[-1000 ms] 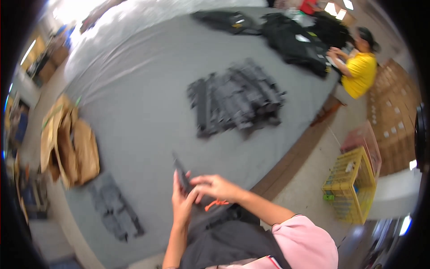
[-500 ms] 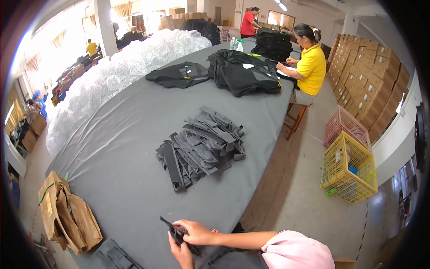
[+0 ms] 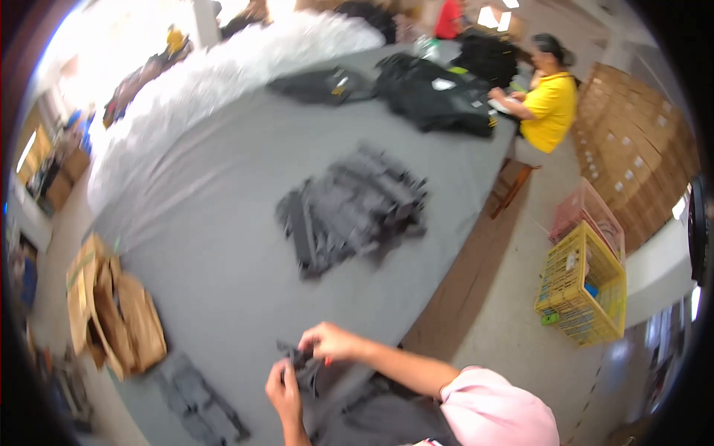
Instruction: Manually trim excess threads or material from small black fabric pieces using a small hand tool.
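Head view: we log left hand [image 3: 283,389] and right hand [image 3: 332,341] both pinched shut on a small dark fabric piece [image 3: 303,360], held over near edge of grey table [image 3: 208,223]. Blurred pile of dark strips [image 3: 349,212] mid-table, well apart. Cardboard box [image 3: 111,312] at left. Yellow crate [image 3: 584,286] on floor, right.

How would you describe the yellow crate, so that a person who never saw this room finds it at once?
Start from the long grey table and go to its right edge, then down to the floor. There two openwork plastic crates stand side by side near a wall of stacked cardboard boxes. The yellow crate is the one in front; its neighbour, the pink crate, stands behind it.
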A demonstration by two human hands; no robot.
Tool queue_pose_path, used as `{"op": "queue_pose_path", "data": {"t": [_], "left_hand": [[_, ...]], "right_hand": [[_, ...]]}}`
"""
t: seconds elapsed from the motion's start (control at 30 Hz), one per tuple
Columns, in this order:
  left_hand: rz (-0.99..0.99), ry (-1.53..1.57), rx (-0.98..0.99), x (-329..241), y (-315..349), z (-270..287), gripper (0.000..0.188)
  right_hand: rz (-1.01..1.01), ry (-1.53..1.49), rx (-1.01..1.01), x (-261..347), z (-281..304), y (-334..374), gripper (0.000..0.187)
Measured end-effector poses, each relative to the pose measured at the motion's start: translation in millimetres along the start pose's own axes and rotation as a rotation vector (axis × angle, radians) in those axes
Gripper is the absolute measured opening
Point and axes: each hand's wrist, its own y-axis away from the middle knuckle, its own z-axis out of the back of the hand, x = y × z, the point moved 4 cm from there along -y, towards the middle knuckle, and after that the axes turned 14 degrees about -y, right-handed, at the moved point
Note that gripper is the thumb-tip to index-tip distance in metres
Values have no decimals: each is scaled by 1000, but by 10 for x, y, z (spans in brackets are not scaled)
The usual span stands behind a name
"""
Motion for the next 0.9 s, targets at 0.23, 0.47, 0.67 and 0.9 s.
{"op": "queue_pose_path", "data": {"t": [0.23,0.47,0.67,0.9], "left_hand": [[332,367,70,-175,-229,-18,34],[409,395,105,60,-95,113,50],[424,410,182,-12,-70,136,48],[392,400,180,6,-35,109,47]], "right_hand": [[-70,-253,-208,324,-219,291,32],[363,634,-120,699,-437,367,32],[420,768,29,827,-486,392,31],[662,930,66,803,-569,388,33]]}}
